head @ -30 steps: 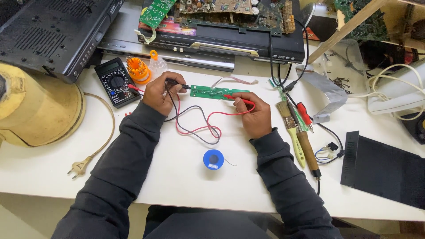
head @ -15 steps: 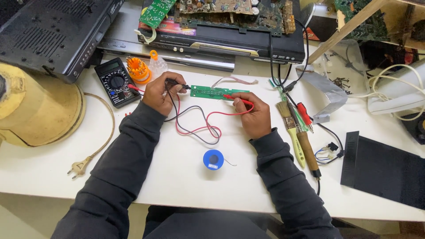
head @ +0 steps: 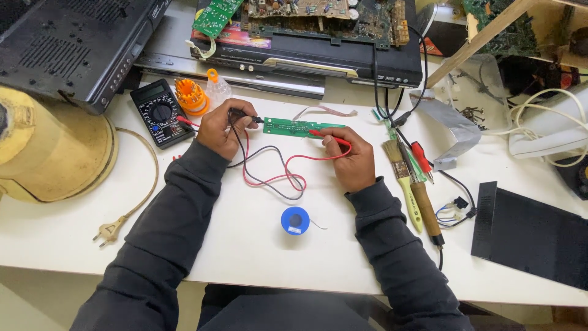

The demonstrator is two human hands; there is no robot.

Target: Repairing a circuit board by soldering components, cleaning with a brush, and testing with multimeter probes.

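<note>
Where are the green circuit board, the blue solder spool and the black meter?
green circuit board (head: 303, 127), head view, middle of its strip.
blue solder spool (head: 295, 220), head view, its top face.
black meter (head: 161, 113), head view, its dial.

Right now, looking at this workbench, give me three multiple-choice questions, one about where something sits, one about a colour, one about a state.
1. Where is the blue solder spool?
A. On the white table, nearer the person than both hands
B. On top of the multimeter
C. Behind the green board

2. What colour is the probe in the right hand?
A. Black
B. Red
C. Yellow

3. What is the black probe in the left hand doing?
A. Lying loose on the table
B. Tucked under the brush
C. Its tip points at the left end of the green circuit board

Answers: 1 A, the spool lies between the forearms. 2 B, the red probe juts from that hand onto the board. 3 C, the tip meets the board's left edge.
</note>
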